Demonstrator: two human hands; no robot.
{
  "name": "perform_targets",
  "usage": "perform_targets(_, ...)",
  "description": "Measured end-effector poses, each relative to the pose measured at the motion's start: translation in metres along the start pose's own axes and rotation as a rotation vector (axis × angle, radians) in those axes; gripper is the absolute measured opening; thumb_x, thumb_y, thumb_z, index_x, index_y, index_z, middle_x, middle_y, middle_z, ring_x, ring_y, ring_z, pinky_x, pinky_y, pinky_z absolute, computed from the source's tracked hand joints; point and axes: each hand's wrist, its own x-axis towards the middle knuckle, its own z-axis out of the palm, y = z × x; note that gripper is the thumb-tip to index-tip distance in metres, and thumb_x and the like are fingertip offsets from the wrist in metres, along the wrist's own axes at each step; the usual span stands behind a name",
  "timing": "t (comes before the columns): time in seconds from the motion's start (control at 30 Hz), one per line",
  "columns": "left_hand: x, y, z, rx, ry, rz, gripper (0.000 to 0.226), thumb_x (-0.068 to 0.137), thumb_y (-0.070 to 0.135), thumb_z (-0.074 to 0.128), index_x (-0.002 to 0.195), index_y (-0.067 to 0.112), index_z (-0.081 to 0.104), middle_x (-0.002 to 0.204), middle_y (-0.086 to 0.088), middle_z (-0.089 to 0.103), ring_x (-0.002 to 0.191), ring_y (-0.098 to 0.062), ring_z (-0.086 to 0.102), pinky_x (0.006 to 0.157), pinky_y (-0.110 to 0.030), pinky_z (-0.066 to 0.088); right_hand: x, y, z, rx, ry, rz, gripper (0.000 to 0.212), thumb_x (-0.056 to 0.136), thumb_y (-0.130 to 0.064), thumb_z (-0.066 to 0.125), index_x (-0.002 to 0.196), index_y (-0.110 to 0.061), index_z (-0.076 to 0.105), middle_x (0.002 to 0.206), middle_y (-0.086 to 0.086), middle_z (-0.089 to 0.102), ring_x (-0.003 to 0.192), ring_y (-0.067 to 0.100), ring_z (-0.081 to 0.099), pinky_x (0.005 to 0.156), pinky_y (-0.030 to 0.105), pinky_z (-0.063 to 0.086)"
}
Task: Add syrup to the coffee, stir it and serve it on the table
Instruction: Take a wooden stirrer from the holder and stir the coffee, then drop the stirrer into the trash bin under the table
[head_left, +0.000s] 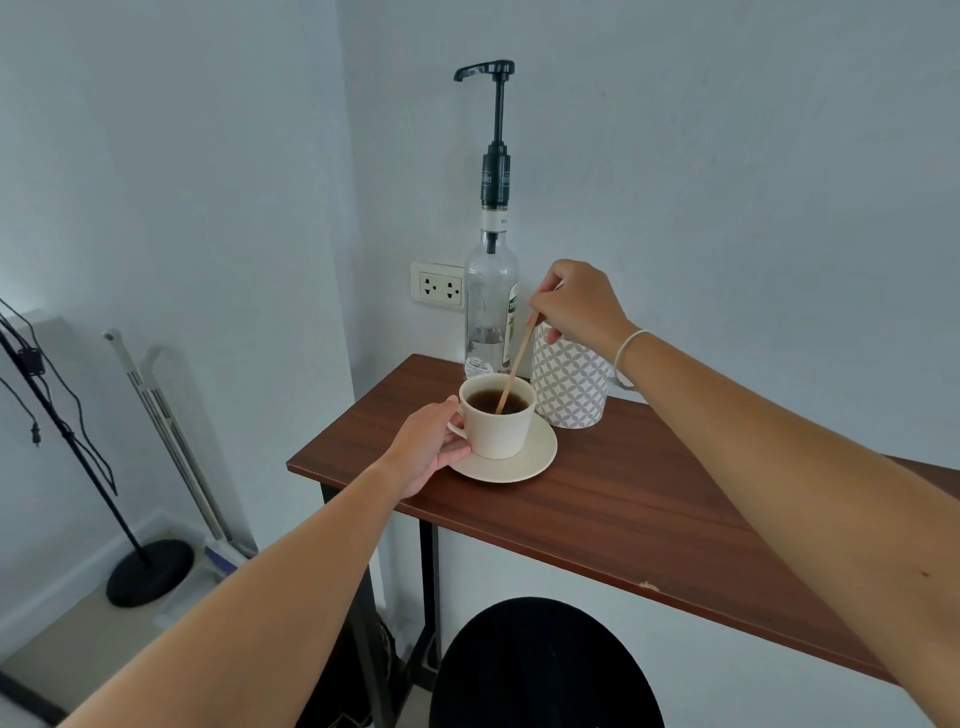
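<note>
A cream cup (497, 431) full of dark coffee stands on a cream saucer (530, 460) near the left end of a narrow brown table (649, 499). My left hand (428, 447) grips the saucer's left edge, thumb beside the cup's handle. My right hand (576, 304) pinches the top of a thin wooden stirrer (517, 366), whose lower end dips into the coffee. Behind the cup rises a clear glass syrup bottle (491, 312) with a tall black pump, its spout pointing left.
A grey-and-white patterned container (569, 387) sits right of the cup, partly behind my right wrist. A wall socket (439, 286) is left of the bottle. A black round stool (545, 670) stands below the table; a black stand base (150, 571) and poles occupy the floor at left.
</note>
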Motion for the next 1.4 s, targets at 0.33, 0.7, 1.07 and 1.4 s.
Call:
perform_targets(0.33,0.004,0.004,-0.015,0.238,-0.044,0.047,0.037,0.097,0.031,0.048,0.122,0.004,0.049,0.13,-0.011,0.053,0.116,-0.021,0.058,0.099,-0.037,0.05,-0.027,0.005,-0.007,0.103,0.174,0.19,0.006,0.079,-0.006,0.052,0.078,-0.012,0.051,0.067,-0.001,0.068,0.042,0.015,0.059,0.038,0.015,0.04)
perform_targets(0.7,-0.003,0.009,-0.029,0.288,-0.093,0.03,0.049,0.099,0.027,0.042,0.144,0.007,0.035,0.134,-0.018,0.051,0.116,-0.024,0.053,0.102,-0.038,0.047,-0.065,0.031,-0.01,0.371,0.413,0.473,0.022,0.085,-0.006,0.052,0.067,-0.014,0.043,0.075,0.007,0.068,0.037,0.012,0.057,0.035,0.017,0.041)
perform_targets(1.07,-0.032,0.032,-0.065,0.379,0.067,0.153,0.045,0.098,0.032,0.041,0.139,0.011,0.043,0.132,-0.014,0.053,0.116,-0.022,0.053,0.093,-0.033,0.05,-0.061,0.017,-0.011,0.552,0.456,0.448,0.005,0.085,-0.006,0.05,0.083,-0.008,0.055,0.083,0.012,0.07,0.029,0.007,0.055,0.033,0.014,0.041)
perform_targets(1.4,-0.043,0.077,-0.145,0.569,0.277,0.315,0.038,0.098,0.029,0.039,0.13,0.012,0.052,0.117,-0.008,0.056,0.106,-0.02,0.053,0.084,-0.031,0.05,-0.051,-0.045,0.047,0.623,0.29,0.329,0.008,0.09,-0.009,0.051,0.097,-0.005,0.051,0.074,0.004,0.069,0.031,0.008,0.054,0.033,0.017,0.039)
